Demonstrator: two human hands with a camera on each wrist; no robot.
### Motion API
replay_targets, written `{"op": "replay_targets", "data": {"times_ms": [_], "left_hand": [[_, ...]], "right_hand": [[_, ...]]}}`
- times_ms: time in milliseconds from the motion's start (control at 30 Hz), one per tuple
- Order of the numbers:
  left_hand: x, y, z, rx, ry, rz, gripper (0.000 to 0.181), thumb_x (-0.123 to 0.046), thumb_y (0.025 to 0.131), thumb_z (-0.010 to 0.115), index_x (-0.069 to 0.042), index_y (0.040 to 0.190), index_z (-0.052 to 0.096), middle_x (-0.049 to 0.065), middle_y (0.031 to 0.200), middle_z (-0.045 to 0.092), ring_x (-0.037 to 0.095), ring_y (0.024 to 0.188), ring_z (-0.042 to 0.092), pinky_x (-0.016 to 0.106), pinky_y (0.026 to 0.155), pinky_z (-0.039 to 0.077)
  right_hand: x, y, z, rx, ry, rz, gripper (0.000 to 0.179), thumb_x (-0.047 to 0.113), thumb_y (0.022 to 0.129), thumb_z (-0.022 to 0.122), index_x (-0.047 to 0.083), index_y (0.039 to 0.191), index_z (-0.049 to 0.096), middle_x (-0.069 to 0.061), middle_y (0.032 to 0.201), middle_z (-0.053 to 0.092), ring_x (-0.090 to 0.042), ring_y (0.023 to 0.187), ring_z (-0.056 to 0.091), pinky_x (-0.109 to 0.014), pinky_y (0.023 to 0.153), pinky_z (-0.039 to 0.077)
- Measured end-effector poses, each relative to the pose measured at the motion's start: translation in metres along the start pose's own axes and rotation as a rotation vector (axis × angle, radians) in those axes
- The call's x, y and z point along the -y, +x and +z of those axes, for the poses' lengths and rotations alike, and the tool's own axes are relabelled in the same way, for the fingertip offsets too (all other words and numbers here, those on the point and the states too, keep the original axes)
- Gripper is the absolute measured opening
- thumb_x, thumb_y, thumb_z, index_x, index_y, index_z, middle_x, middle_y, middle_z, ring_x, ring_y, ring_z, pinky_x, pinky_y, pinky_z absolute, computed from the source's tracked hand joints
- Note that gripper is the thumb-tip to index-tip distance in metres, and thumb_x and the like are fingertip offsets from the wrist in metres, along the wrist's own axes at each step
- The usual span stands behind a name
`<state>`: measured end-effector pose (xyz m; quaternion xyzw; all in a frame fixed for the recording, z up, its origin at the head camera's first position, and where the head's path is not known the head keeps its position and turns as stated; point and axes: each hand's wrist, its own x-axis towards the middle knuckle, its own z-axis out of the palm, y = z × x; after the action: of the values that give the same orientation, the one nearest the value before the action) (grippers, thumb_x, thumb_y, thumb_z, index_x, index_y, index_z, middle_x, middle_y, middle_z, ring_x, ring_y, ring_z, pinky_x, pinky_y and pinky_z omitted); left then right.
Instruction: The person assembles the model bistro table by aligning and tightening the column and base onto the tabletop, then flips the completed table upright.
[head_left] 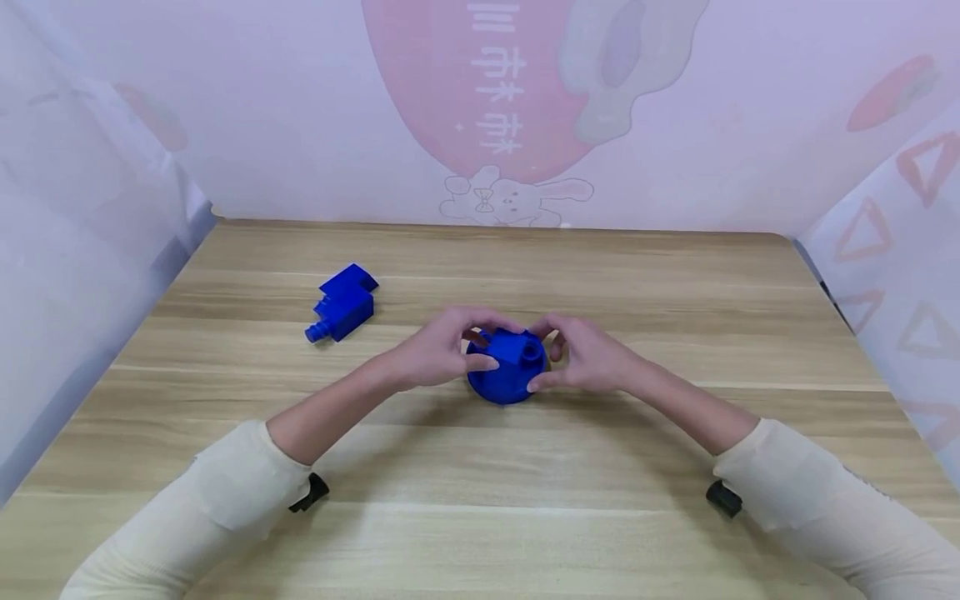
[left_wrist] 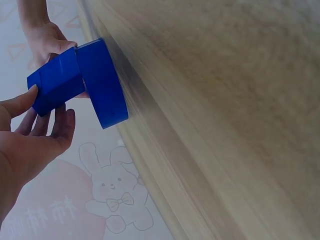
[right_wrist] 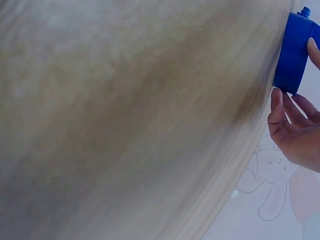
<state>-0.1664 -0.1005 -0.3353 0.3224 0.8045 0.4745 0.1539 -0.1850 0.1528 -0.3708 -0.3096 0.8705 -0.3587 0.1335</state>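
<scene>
In the middle of the table sits a blue part with a wide round base (head_left: 501,392). On top of the base stands an angular blue block (head_left: 504,347) with a round socket on its right side. My left hand (head_left: 444,348) grips the block, thumb (left_wrist: 22,101) on one side and fingers curled beneath it in the left wrist view. From the other side my right hand (head_left: 588,357) holds the round base between thumb and fingers. In the right wrist view, its fingertips (right_wrist: 278,95) are at the base's rim and the thumb lies across its upper edge.
A second blue part (head_left: 347,308), blocky with a stepped round peg at one end, lies on the wooden table (head_left: 480,533) to the left and farther back. A pale printed sheet (head_left: 300,108) stands behind the table, with similar sheets along both sides.
</scene>
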Motion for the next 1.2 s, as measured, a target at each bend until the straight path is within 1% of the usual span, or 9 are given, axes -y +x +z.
{"op": "replay_targets", "data": {"times_ms": [133, 200, 333, 500, 633, 767, 900, 1100, 1200], "left_hand": [[0.001, 0.001, 0.003, -0.039, 0.029, -0.028, 0.049, -0.005, 0.089, 0.081, 0.004, 0.133, 0.062, 0.016, 0.127, 0.067, 0.03, 0.115, 0.062, 0.045, 0.1, 0.054], [0.001, 0.001, 0.006, -0.081, 0.053, -0.067, 0.054, -0.014, 0.086, 0.086, 0.002, 0.131, 0.06, 0.014, 0.123, 0.067, 0.028, 0.113, 0.062, 0.044, 0.097, 0.055], [-0.002, 0.001, 0.01, -0.16, 0.084, -0.146, 0.052, -0.024, 0.083, 0.089, -0.002, 0.119, 0.058, 0.012, 0.115, 0.065, 0.026, 0.107, 0.062, 0.039, 0.09, 0.057], [-0.004, 0.002, 0.014, -0.184, 0.124, -0.176, 0.047, -0.026, 0.084, 0.089, -0.003, 0.11, 0.058, 0.011, 0.11, 0.064, 0.027, 0.104, 0.063, 0.037, 0.085, 0.058], [-0.003, 0.003, 0.014, -0.145, 0.111, -0.142, 0.045, -0.02, 0.085, 0.086, 0.0, 0.117, 0.062, 0.012, 0.113, 0.068, 0.027, 0.106, 0.064, 0.039, 0.09, 0.058], [0.0, 0.004, 0.014, -0.077, 0.056, -0.019, 0.043, -0.007, 0.083, 0.077, 0.002, 0.123, 0.066, 0.014, 0.12, 0.069, 0.028, 0.111, 0.063, 0.044, 0.096, 0.056], [0.003, 0.002, 0.015, 0.021, 0.007, 0.081, 0.04, 0.0, 0.082, 0.068, -0.003, 0.122, 0.069, 0.016, 0.13, 0.066, 0.03, 0.118, 0.058, 0.047, 0.097, 0.052], [0.005, -0.001, 0.014, 0.113, 0.004, 0.12, 0.043, 0.007, 0.082, 0.061, -0.007, 0.122, 0.068, 0.018, 0.138, 0.06, 0.033, 0.124, 0.052, 0.044, 0.097, 0.049], [0.005, -0.004, 0.013, 0.119, 0.029, 0.123, 0.048, 0.007, 0.082, 0.067, -0.005, 0.128, 0.062, 0.016, 0.137, 0.058, 0.033, 0.124, 0.052, 0.045, 0.1, 0.049]], "right_hand": [[0.0, 0.0, -0.001, 0.006, -0.004, 0.007, 0.069, 0.025, 0.078, 0.094, -0.006, 0.13, 0.06, -0.015, 0.119, 0.069, -0.024, 0.092, 0.065, -0.04, 0.079, 0.056], [0.0, 0.0, -0.001, 0.008, -0.007, 0.01, 0.069, 0.025, 0.078, 0.093, -0.006, 0.13, 0.06, -0.015, 0.12, 0.069, -0.024, 0.092, 0.065, -0.039, 0.079, 0.056], [0.0, 0.0, -0.001, 0.008, -0.014, 0.015, 0.069, 0.026, 0.078, 0.093, -0.005, 0.13, 0.06, -0.014, 0.121, 0.069, -0.024, 0.092, 0.065, -0.039, 0.079, 0.056], [0.002, 0.001, -0.002, 0.006, -0.019, 0.014, 0.068, 0.026, 0.077, 0.093, -0.004, 0.129, 0.061, -0.014, 0.12, 0.069, -0.023, 0.091, 0.065, -0.036, 0.078, 0.055], [0.002, 0.001, -0.002, 0.005, -0.019, 0.018, 0.068, 0.025, 0.077, 0.094, -0.004, 0.129, 0.061, -0.014, 0.119, 0.069, -0.024, 0.091, 0.065, -0.035, 0.077, 0.054], [0.002, 0.001, -0.002, 0.006, -0.017, 0.022, 0.067, 0.024, 0.077, 0.094, -0.003, 0.129, 0.062, -0.012, 0.114, 0.069, -0.024, 0.09, 0.064, -0.034, 0.076, 0.052], [0.002, 0.001, -0.002, 0.007, -0.016, 0.009, 0.065, 0.023, 0.077, 0.093, -0.002, 0.128, 0.062, -0.012, 0.114, 0.069, -0.025, 0.09, 0.065, -0.034, 0.076, 0.053], [0.001, 0.0, -0.002, 0.01, -0.015, -0.014, 0.063, 0.021, 0.079, 0.093, -0.003, 0.128, 0.062, -0.016, 0.122, 0.069, -0.026, 0.093, 0.066, -0.039, 0.078, 0.056], [0.0, 0.0, -0.002, 0.013, -0.006, -0.018, 0.063, 0.021, 0.079, 0.092, -0.003, 0.128, 0.062, -0.016, 0.121, 0.069, -0.026, 0.092, 0.066, -0.041, 0.079, 0.056]]}}
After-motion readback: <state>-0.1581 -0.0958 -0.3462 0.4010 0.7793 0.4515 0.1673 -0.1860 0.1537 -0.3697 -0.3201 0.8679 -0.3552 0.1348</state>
